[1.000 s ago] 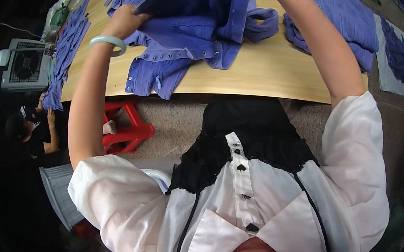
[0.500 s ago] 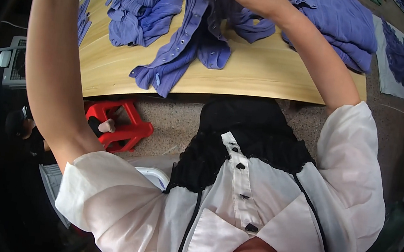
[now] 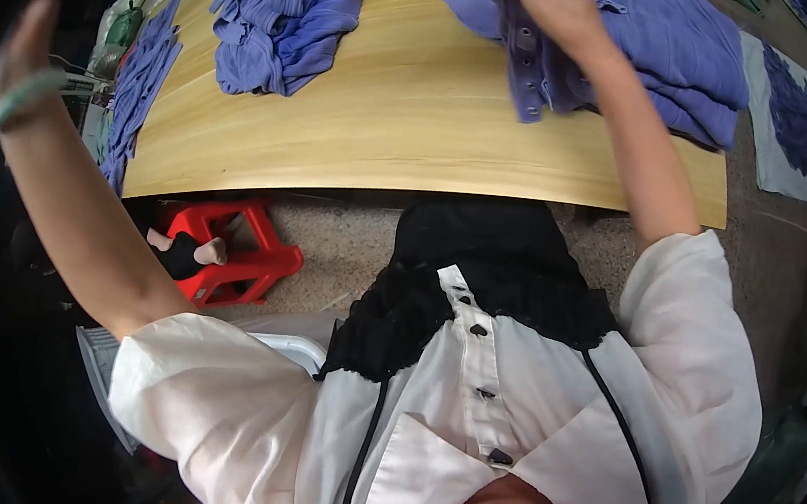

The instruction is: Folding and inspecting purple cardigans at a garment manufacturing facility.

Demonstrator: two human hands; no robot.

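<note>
My right hand (image 3: 561, 7) is closed on a purple ribbed garment (image 3: 528, 61) over the table's far right part. A strip with round metal fasteners hangs from that hand, and a blurred, darker stretch of the cloth runs left along the upper edge of the view. Out at the far left, my left hand (image 3: 23, 49) is raised beside the table, a pale green bangle (image 3: 27, 100) at its wrist. Its fingers are lost in blur and the dark rim. Next to my right forearm lies a folded purple stack (image 3: 675, 54).
A crumpled purple pile (image 3: 286, 21) lies on the wooden table (image 3: 387, 139) at the left. More purple cloth (image 3: 145, 84) hangs along its left edge. A red stool (image 3: 252, 259) with someone's feet by it stands below. White sheeting with purple cloth (image 3: 792, 123) lies at the right.
My left hand has swung out left and down, away from the cloth. My right hand has shifted right, taking the garment from the table's middle toward the stack.
</note>
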